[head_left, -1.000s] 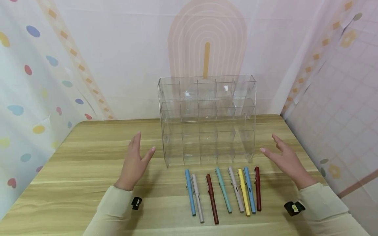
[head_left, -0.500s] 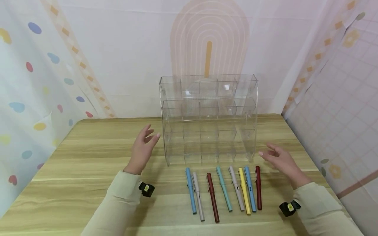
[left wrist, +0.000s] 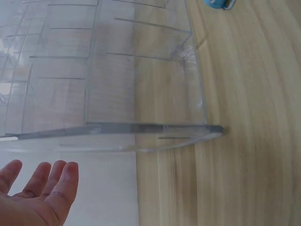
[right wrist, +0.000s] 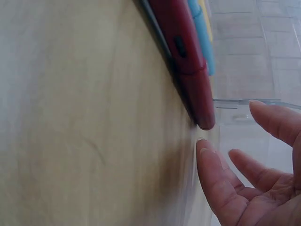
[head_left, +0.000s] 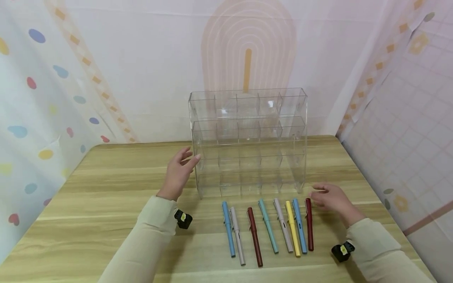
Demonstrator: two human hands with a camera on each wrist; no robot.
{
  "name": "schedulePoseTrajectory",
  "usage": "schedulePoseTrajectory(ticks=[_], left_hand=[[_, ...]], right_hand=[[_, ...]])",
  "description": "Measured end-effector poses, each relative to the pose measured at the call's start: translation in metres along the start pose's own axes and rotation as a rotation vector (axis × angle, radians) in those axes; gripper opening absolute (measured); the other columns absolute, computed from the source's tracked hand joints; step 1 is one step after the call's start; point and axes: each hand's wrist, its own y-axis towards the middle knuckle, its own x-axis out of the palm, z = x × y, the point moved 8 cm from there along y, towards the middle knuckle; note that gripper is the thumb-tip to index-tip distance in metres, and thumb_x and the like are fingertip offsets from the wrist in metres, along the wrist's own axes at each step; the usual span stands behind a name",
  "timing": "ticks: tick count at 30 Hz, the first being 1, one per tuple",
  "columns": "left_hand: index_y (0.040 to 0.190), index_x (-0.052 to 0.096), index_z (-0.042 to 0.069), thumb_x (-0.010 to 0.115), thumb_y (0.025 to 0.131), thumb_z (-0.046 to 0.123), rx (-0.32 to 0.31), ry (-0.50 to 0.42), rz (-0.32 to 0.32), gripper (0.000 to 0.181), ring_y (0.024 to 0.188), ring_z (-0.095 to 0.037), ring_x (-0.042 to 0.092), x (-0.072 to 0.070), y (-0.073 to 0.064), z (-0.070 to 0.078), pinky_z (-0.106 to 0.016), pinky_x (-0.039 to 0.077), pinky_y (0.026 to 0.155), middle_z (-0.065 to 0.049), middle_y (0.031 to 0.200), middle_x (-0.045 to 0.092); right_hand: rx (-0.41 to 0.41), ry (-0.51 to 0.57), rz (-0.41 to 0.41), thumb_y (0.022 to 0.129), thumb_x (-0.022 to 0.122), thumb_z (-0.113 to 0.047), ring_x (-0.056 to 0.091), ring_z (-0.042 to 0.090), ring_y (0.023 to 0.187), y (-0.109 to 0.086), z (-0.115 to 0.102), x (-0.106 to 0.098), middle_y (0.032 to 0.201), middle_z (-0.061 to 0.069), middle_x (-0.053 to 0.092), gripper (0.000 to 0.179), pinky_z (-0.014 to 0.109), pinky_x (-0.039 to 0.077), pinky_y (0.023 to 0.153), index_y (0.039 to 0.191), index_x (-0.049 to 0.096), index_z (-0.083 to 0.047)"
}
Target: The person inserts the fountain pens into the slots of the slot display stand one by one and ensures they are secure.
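A clear acrylic display rack with rows of small compartments stands upright on the table. My left hand is beside its left side panel, fingers loosely bent; the left wrist view has a narrow gap between fingertips and panel. In front of the rack several pens lie side by side, caps toward it. My right hand is low over the table, its fingertips close to the cap end of the rightmost dark red pen. Seen from the right wrist, thumb and fingers are spread around nothing, just off that pen.
Left of the dark red pen lie a blue pen, a yellow pen, a grey pen and a teal pen. Further left are another dark red pen, a grey pen and a blue pen. A patterned curtain hangs behind the table.
My left hand has moved right and slightly forward to the rack's left side. My right hand has come down toward the rightmost dark red pen, its fingers drawing closer together. Rack and pens stay put.
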Motion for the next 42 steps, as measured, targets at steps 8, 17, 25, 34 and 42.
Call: schedulePoseTrajectory(ticks=[8,17,25,34,42], left_hand=[[0.149,0.033,0.005,0.06,0.096,0.029,-0.004,0.012,0.015,0.063,0.13,-0.034,0.043,0.002,0.001,0.003,-0.048,0.041,0.1,-0.02,0.145,0.041],[0.146,0.038,0.004,0.057,0.098,0.023,-0.023,-0.013,0.035,0.055,0.129,-0.034,0.045,0.003,0.003,0.001,-0.048,0.041,0.102,-0.02,0.14,0.046],[0.146,0.04,0.005,0.055,0.099,0.023,-0.048,-0.028,0.058,0.052,0.128,-0.033,0.046,0.002,0.002,-0.003,-0.047,0.042,0.1,-0.02,0.135,0.048],[0.145,0.042,0.008,0.053,0.1,0.024,-0.047,-0.042,0.048,0.05,0.125,-0.032,0.047,0.005,0.001,-0.004,-0.049,0.041,0.1,-0.019,0.134,0.048],[0.145,0.041,0.007,0.053,0.1,0.023,-0.057,-0.059,0.044,0.049,0.124,-0.032,0.046,0.005,0.0,-0.005,-0.049,0.04,0.1,-0.019,0.135,0.047]], right_hand=[[0.019,-0.101,-0.018,0.091,0.065,-0.016,0.065,0.028,0.09,0.004,-0.001,0.01,0.122,0.036,0.054,0.059,0.039,0.056,0.073,0.133,0.041,0.017],[-0.019,-0.214,-0.049,0.085,0.071,-0.019,0.059,0.019,0.071,0.004,-0.005,0.02,0.093,0.018,0.064,0.058,0.033,0.054,0.061,0.124,0.049,0.018],[-0.016,-0.264,-0.002,0.084,0.071,-0.012,0.058,0.017,0.061,-0.002,-0.012,0.026,0.084,0.012,0.064,0.035,0.033,0.052,0.056,0.107,0.058,0.011],[-0.022,-0.292,0.028,0.083,0.069,-0.008,0.058,0.016,0.054,-0.001,-0.013,0.026,0.076,0.01,0.059,0.019,0.032,0.052,0.053,0.093,0.061,0.007],[0.011,-0.226,0.039,0.083,0.062,-0.007,0.058,0.019,0.066,0.0,-0.008,0.022,0.082,0.013,0.062,0.024,0.033,0.054,0.056,0.1,0.061,0.01]])
